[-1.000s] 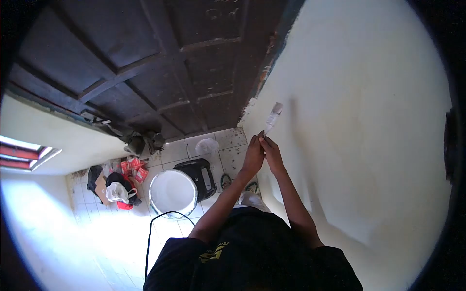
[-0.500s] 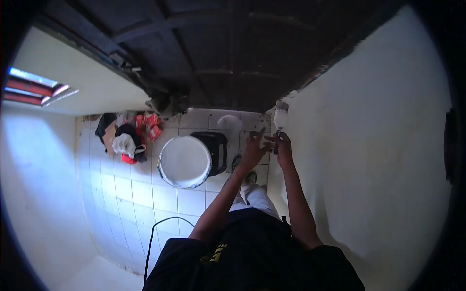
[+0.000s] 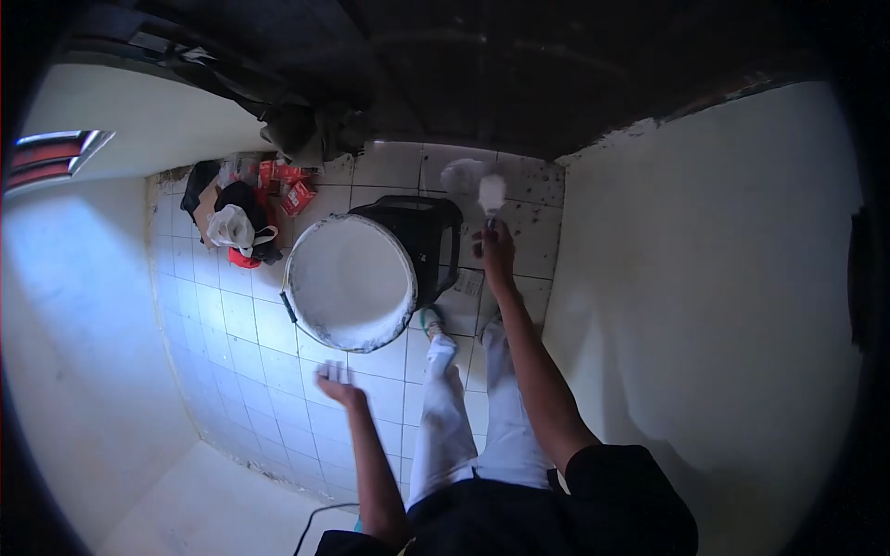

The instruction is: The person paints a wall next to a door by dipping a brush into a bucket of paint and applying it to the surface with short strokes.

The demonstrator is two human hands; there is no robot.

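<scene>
A paintbrush (image 3: 492, 193) with white-coated bristles is held upright by its handle in my right hand (image 3: 496, 246), over the tiles right of the bucket. My right fingers are closed around the handle. My left hand (image 3: 337, 382) is low and left, just below the bucket's rim, blurred by motion; its fingers look stretched out with nothing visible in them. Between my hands is a large bucket (image 3: 352, 283) of white paint, its rim smeared and its wire handle hanging at the left. It sits against a black stool-like stand (image 3: 434, 243) with a loop-shaped side.
Red boxes (image 3: 297, 196), a white bag (image 3: 229, 228) and dark cloth lie on the tiled floor (image 3: 264, 357) at the left. A dark panelled door (image 3: 445, 74) rises ahead, with a pale wall (image 3: 705, 278) at the right. White paint (image 3: 464, 174) marks the floor near the door.
My hands, close together before, are now apart: the left has swung left below the bucket, and the right has moved the paintbrush left, away from the wall. The view has turned toward the bucket.
</scene>
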